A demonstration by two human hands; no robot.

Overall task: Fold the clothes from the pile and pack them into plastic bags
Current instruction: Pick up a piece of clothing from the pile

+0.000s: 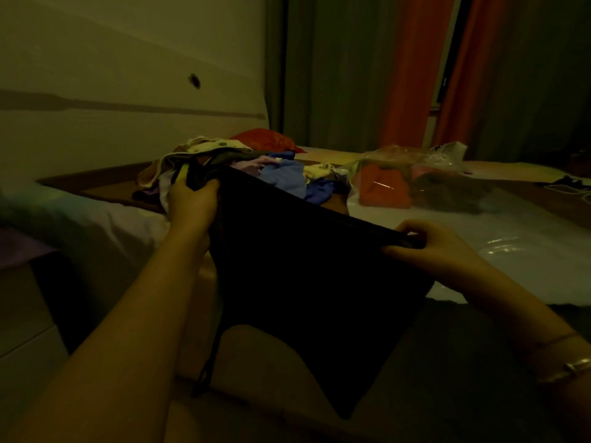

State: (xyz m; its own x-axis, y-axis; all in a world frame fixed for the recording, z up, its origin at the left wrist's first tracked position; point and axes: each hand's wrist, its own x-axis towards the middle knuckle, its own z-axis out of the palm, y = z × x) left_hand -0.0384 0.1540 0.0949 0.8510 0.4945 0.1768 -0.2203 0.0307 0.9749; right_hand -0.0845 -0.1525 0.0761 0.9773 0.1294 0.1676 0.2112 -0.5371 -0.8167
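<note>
Dim bed, clothes pile toward far-left corner, bagged clothes right, dark garment, possibly shorts, blocking near edge, left hand gripping, right hand pinching its top edge.

Dark black fabric garment, held up by its top edge and stretched taut, hanging slack below with a thin cord dangling at its lower left. Behind it, jumbled pile of blue, cream, purple and red clothes. Right of that pile, clear plastic bag lying flat, holding folded orange and dark pieces.
</note>
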